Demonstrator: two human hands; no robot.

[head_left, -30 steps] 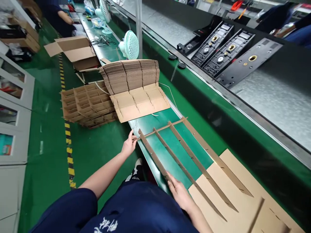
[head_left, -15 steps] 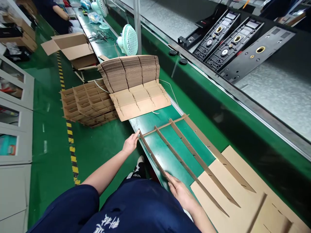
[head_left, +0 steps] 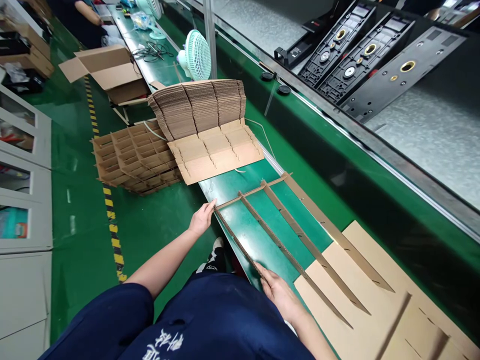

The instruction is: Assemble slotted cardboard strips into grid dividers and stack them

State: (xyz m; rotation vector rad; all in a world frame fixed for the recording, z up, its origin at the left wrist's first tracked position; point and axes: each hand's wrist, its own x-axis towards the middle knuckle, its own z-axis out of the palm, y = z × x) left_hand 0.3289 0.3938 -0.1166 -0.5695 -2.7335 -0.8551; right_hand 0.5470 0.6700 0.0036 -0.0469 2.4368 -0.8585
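Note:
Several long slotted cardboard strips stand on edge on the green bench, joined at their far ends by a cardboard cross strip (head_left: 252, 192). The nearest long cardboard strip (head_left: 235, 239) runs along the bench's front edge. My left hand (head_left: 202, 218) pinches its far end, at the corner with the cross strip. Further down the same strip, my right hand (head_left: 279, 295) is closed on it, thumb and fingers on either side. The other long strips (head_left: 273, 237) lie to the right, apart from my hands, their near ends over flat cardboard sheets (head_left: 330, 310).
Beyond the frame sits a stack of slotted cardboard strips (head_left: 204, 107). Assembled cardboard dividers (head_left: 131, 155) are at left, near an open carton (head_left: 120, 75). A fan (head_left: 198, 55) stands on the bench (head_left: 258, 172). Black parts (head_left: 405, 75) occupy the right-hand line. Another person (head_left: 77, 22) is far back.
The view has shifted slightly. Both hands keep their hold on the nearest strip, and the joined strips lie in nearly the same place.

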